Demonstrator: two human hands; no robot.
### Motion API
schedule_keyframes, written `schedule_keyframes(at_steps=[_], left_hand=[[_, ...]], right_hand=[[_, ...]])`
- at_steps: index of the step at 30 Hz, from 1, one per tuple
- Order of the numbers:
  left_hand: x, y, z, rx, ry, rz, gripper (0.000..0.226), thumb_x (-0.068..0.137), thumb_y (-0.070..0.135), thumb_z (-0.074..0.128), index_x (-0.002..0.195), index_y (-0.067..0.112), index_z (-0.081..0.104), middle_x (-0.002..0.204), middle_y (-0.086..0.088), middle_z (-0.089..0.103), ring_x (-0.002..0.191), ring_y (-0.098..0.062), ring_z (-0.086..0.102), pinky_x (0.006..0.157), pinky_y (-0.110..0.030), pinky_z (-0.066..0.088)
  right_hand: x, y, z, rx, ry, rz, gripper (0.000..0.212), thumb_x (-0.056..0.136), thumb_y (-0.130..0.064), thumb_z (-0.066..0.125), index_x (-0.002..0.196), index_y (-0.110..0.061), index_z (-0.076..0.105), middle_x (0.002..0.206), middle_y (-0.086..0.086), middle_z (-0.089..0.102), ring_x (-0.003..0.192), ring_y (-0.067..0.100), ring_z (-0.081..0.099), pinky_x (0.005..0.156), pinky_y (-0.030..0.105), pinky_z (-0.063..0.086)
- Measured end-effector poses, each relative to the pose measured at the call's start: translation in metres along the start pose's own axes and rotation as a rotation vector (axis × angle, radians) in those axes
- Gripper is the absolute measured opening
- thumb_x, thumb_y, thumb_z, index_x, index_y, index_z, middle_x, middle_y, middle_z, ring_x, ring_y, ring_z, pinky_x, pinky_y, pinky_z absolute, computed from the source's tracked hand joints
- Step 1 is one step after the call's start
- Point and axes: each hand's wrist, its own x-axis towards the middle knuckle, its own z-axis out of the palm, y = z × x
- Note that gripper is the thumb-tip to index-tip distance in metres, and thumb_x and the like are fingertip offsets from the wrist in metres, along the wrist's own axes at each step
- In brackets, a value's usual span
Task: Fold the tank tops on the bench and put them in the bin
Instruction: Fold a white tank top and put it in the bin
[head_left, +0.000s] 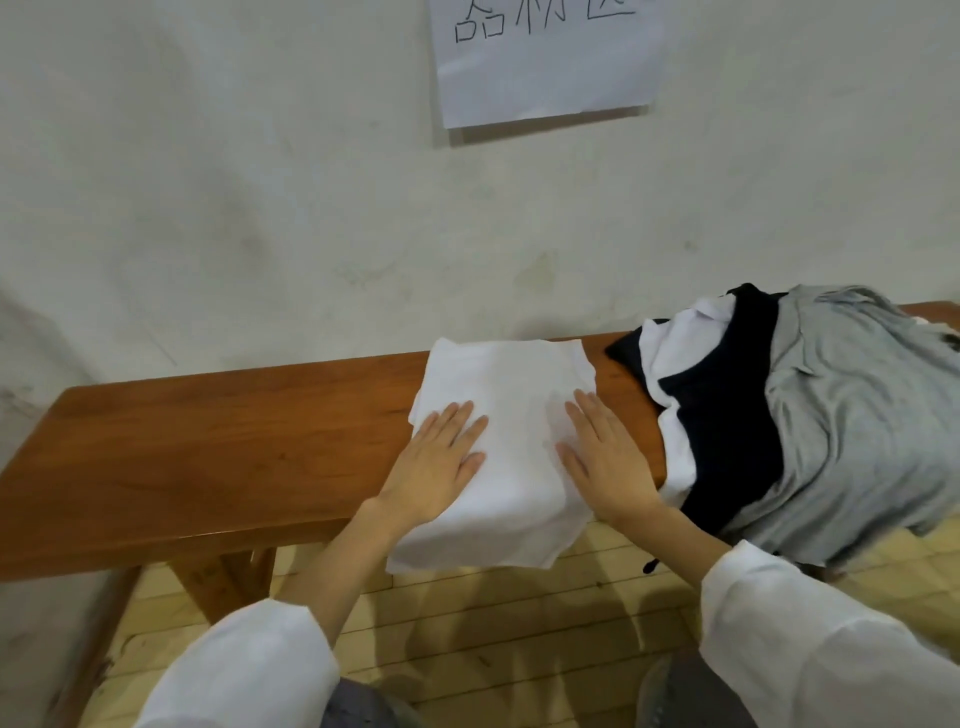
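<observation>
Although no bin shows anywhere in this view, the state of the job can be read from the long wooden bench (234, 441) that runs along the pale wall (260, 182). Its right end carries a heap (831, 441) of unfolded clothes, which tells me most of the work is not yet done. That heap is loose and crumpled. A grey garment (872, 415) is draped over the top and down the front edge, a dark garment (727, 415) lies under it, and a white piece (675, 353) shows at the heap's left side. How many more lie beneath I cannot tell. Just left of the heap, with a strip of wood showing between them, lies the white tank top (509, 395) now being worked. It is already a rough rectangle that spans the bench from back to front and hangs a little over the near edge. Both hands rest flat on it, palms down, the left hand (436, 467) on its left part and the right hand (602, 457) on its right part. The fingers are straight and slightly spread, pressing the cloth and pinching nothing. I judge this a smoothing press partway through folding this one top. It likely wants one more fold and then the carry to the bin, with every garment in the heap to follow.
</observation>
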Motion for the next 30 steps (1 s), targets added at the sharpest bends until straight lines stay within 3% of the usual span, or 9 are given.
schedule_keyframes(at_steps=[3, 5, 10, 14, 18, 24, 26, 27, 30], left_hand=[[-0.007, 0.005, 0.007, -0.001, 0.005, -0.062, 0.089, 0.079, 0.063, -0.028, 0.152, 0.025, 0.004, 0.16, 0.001, -0.001, 0.146, -0.015, -0.009, 0.115, -0.028, -0.012], [-0.012, 0.013, 0.008, -0.008, 0.008, -0.124, 0.085, 0.078, 0.062, -0.027, 0.151, 0.027, -0.002, 0.16, 0.001, -0.006, 0.144, -0.016, -0.016, 0.113, -0.03, -0.015], [-0.023, 0.03, 0.009, -0.069, -0.013, -0.23, 0.087, 0.078, 0.065, -0.019, 0.151, 0.021, -0.006, 0.159, 0.0, -0.011, 0.141, -0.014, -0.02, 0.112, -0.027, -0.015], [-0.037, 0.017, 0.0, -0.047, -0.026, -0.128, 0.083, 0.083, 0.064, -0.003, 0.152, 0.018, -0.001, 0.16, 0.003, -0.006, 0.146, -0.011, -0.007, 0.11, -0.021, -0.007], [-0.049, 0.007, -0.001, -0.027, -0.047, -0.029, 0.076, 0.096, 0.054, 0.028, 0.151, 0.017, -0.008, 0.153, 0.005, -0.02, 0.144, -0.01, -0.015, 0.11, -0.022, -0.013], [-0.049, 0.011, 0.006, 0.064, -0.038, -0.026, 0.074, 0.099, 0.048, 0.032, 0.151, 0.016, -0.009, 0.158, 0.0, -0.015, 0.14, -0.011, -0.02, 0.11, -0.025, -0.015], [-0.049, 0.012, 0.006, 0.067, -0.037, -0.034, 0.073, 0.099, 0.047, 0.034, 0.151, 0.017, -0.007, 0.159, 0.0, -0.012, 0.139, -0.01, -0.019, 0.109, -0.023, -0.014], [-0.049, 0.012, 0.005, 0.065, -0.032, -0.04, 0.072, 0.099, 0.047, 0.035, 0.152, 0.017, -0.005, 0.159, 0.001, -0.01, 0.141, -0.01, -0.016, 0.11, -0.022, -0.013], [-0.051, 0.015, 0.005, 0.067, -0.001, -0.062, 0.069, 0.099, 0.046, 0.036, 0.152, 0.02, 0.001, 0.16, 0.003, -0.003, 0.147, -0.011, -0.003, 0.112, -0.021, -0.006]], right_hand=[[-0.009, 0.007, 0.002, -0.049, -0.211, -0.102, 0.1, 0.077, -0.075, -0.017, 0.152, -0.013, 0.005, 0.159, 0.001, -0.002, 0.147, 0.014, -0.007, 0.118, 0.029, -0.006], [-0.01, 0.011, 0.003, -0.074, -0.269, -0.116, 0.104, 0.072, -0.079, -0.02, 0.152, -0.016, -0.003, 0.159, -0.001, -0.011, 0.145, 0.011, -0.016, 0.118, 0.031, -0.011], [-0.001, 0.019, -0.01, -0.173, -0.359, -0.19, 0.099, 0.076, -0.081, 0.003, 0.151, -0.018, -0.012, 0.158, -0.002, -0.016, 0.144, 0.01, -0.018, 0.119, 0.036, -0.011], [-0.002, 0.022, -0.016, -0.219, -0.388, -0.216, 0.096, 0.08, -0.078, 0.015, 0.151, -0.02, -0.013, 0.158, -0.004, -0.017, 0.145, 0.01, -0.018, 0.118, 0.035, -0.011], [-0.004, 0.024, -0.012, -0.223, -0.375, -0.207, 0.099, 0.076, -0.083, 0.005, 0.151, -0.021, -0.015, 0.158, -0.005, -0.019, 0.145, 0.011, -0.018, 0.119, 0.037, -0.008], [-0.011, 0.02, -0.009, -0.271, -0.36, -0.195, 0.112, 0.057, -0.086, -0.026, 0.146, -0.018, -0.02, 0.152, -0.005, -0.023, 0.141, 0.012, -0.02, 0.116, 0.036, -0.01], [-0.014, 0.014, -0.01, -0.283, -0.353, -0.153, 0.109, 0.064, -0.082, -0.026, 0.148, -0.014, -0.008, 0.156, -0.001, -0.008, 0.145, 0.018, -0.003, 0.116, 0.039, 0.001], [-0.016, 0.012, -0.01, -0.304, -0.337, -0.136, 0.107, 0.073, -0.078, -0.021, 0.149, -0.01, 0.011, 0.157, 0.004, 0.013, 0.144, 0.022, 0.018, 0.115, 0.042, 0.015], [-0.02, 0.007, -0.006, -0.292, -0.393, -0.072, 0.087, 0.088, -0.066, 0.009, 0.125, -0.006, 0.061, 0.127, 0.009, 0.062, 0.114, 0.026, 0.062, 0.09, 0.044, 0.051]])
